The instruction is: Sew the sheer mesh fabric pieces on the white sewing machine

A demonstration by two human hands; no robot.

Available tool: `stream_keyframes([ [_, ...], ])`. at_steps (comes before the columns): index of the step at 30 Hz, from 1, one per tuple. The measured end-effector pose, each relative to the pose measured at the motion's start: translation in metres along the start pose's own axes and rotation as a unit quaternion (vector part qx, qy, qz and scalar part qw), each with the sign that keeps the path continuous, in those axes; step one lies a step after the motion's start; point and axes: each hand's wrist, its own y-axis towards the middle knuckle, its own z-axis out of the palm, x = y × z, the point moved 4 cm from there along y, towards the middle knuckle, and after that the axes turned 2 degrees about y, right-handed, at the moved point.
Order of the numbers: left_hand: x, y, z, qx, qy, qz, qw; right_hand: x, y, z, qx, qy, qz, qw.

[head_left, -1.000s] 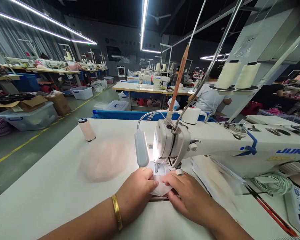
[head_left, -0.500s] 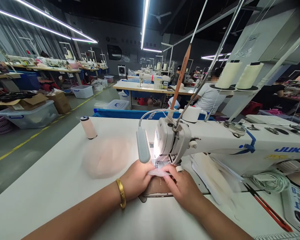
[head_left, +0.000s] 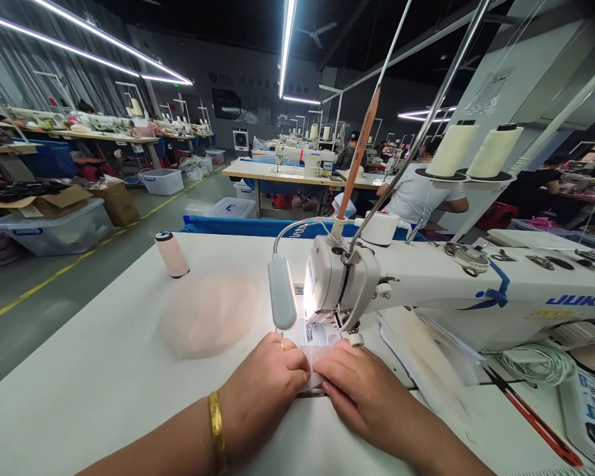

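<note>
Pinching thin pale fabric (head_left: 315, 359) just before the needle area of the sewing machine (head_left: 344, 277), the left hand (head_left: 268, 390) and the right hand (head_left: 361, 390) keep their fingers bent and close together. Left of this machine, a pink thread cone (head_left: 172, 254) stands beside sheer material (head_left: 211, 317).

Overhead strip lights (head_left: 286, 49) bright, ceiling dim; glare at sewing-machine needle (head_left: 309, 324); edges stretched.
</note>
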Motion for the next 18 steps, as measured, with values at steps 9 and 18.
stream_keyframes([
  [9, 0.012, 0.003, 0.004, -0.015, 0.004, -0.006, 1.000, -0.003, 0.007, -0.002, -0.016, -0.023, 0.009, 1.000],
  [18, 0.009, 0.006, 0.000, -0.045, -0.009, 0.023, 0.999, -0.004, 0.004, -0.001, -0.037, -0.047, 0.000, 0.998],
])
